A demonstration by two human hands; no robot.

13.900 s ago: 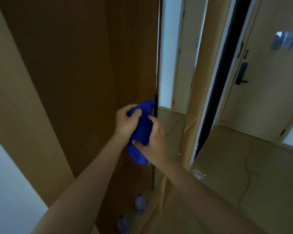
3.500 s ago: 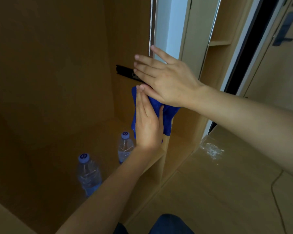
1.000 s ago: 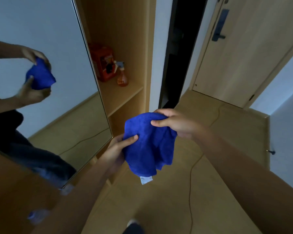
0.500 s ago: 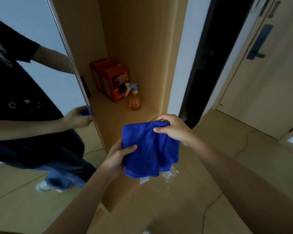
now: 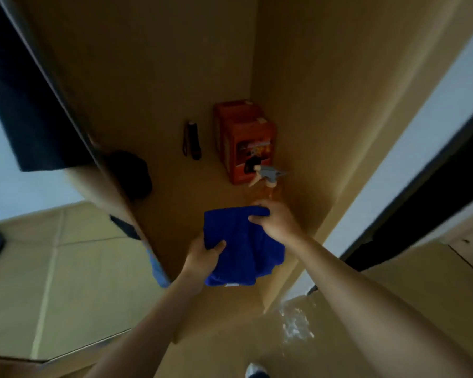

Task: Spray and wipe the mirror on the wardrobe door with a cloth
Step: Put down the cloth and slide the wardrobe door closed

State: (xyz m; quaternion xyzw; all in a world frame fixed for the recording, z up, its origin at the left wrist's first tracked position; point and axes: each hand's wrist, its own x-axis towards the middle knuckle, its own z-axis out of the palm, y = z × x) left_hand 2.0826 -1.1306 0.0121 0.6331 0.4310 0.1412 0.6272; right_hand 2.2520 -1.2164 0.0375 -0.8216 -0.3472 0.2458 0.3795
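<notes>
Cloth [image 5: 241,246] is pinched in your left hand [image 5: 202,257] and right hand [image 5: 277,222], spread just before the sprayer [image 5: 269,184], probably for setting down.

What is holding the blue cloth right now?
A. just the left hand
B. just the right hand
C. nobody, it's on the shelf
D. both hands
D: the left hand grips the blue cloth at its near edge, and the right hand pinches its far corner.

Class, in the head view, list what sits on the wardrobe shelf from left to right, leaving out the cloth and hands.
Dark rounded object → black torch → orange-red box → orange spray bottle.
</notes>
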